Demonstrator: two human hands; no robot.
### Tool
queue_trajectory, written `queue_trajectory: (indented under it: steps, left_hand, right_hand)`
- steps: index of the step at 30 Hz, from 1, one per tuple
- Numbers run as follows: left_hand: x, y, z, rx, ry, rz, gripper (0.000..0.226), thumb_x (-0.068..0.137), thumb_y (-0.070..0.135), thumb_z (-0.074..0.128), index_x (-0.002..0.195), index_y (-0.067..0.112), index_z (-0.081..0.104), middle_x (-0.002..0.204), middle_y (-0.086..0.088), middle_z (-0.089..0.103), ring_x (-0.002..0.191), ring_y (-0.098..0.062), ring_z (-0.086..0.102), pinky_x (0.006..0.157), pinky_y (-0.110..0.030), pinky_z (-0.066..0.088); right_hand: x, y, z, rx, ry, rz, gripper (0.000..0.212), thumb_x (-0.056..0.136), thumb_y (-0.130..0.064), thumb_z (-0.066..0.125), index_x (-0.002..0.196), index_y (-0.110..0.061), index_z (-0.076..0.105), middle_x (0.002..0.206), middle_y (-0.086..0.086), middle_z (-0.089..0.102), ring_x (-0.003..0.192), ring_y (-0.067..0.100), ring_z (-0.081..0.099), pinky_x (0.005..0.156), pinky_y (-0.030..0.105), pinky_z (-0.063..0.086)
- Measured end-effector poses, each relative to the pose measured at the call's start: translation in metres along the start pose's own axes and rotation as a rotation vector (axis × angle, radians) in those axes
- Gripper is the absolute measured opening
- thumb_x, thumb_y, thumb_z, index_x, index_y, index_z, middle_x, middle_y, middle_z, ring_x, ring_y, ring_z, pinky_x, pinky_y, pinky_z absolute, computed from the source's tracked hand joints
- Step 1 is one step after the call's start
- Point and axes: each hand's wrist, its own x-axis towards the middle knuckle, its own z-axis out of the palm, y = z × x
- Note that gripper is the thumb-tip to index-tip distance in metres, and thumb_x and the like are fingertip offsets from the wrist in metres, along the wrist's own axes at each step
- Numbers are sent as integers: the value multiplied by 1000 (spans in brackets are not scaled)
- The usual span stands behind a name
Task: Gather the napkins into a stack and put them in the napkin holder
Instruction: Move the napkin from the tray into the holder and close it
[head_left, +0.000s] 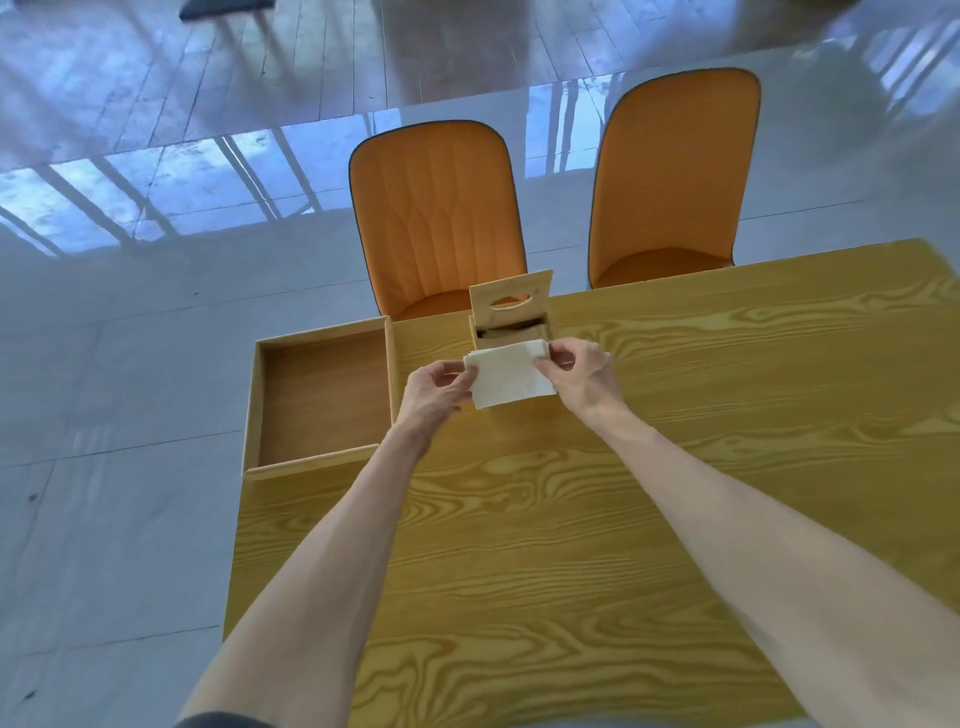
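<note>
A stack of white napkins (509, 375) is held above the wooden table, just in front of the napkin holder (511, 312). My left hand (436, 389) grips the stack's left edge and my right hand (582, 371) pinches its right edge. The holder is a small wooden box whose hinged lid, with an oval slot, stands upright; its opening faces me and its inside is dark. The stack's far edge overlaps the holder's front rim.
A shallow wooden tray (322, 395) sits at the table's left edge, beside my left hand. Two orange chairs (436, 218) (675, 176) stand behind the table's far edge (727, 270). A glossy tiled floor surrounds the table.
</note>
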Motion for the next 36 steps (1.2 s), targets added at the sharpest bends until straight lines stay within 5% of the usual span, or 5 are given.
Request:
queue_trajectory:
  steps: [6,18,30,36]
  left_hand:
    - [11,11,28,6,87,23,16,88,34,71,99,23,68,94,3,75,85,-12,70,73,-26,49]
    - [46,14,46,137,283,-8,37,90,42,65,115,16,71,112,0,72,96,-11,62,80,-25,44]
    - [59,11,74,448,514,14,32,94,47,56,103,21,71,114,-2,64,97,-21,61,70,-30,39]
    - [67,9,75,432,528,-14,29,91,28,66,114,17,52,110,0,68,91,-23,66,69,-34,48]
  right_hand:
    - [19,13,-21,5,34,13,31,89,-30,70,112,-11,69,102,5,75,89,17,70,77,31,58]
    - [63,23,-3,-76,20,35,31,91,-36,66,109,-13,72,102,2,75,83,13,64,63,19,42]
    - [80,27,22,-252,120,59,18,86,-33,71,100,-20,69,95,2,72,80,16,62,60,23,45]
    - [86,35,28,-231,130,102,46,80,-21,79,115,-17,51,98,3,64,76,13,54,54,21,37]
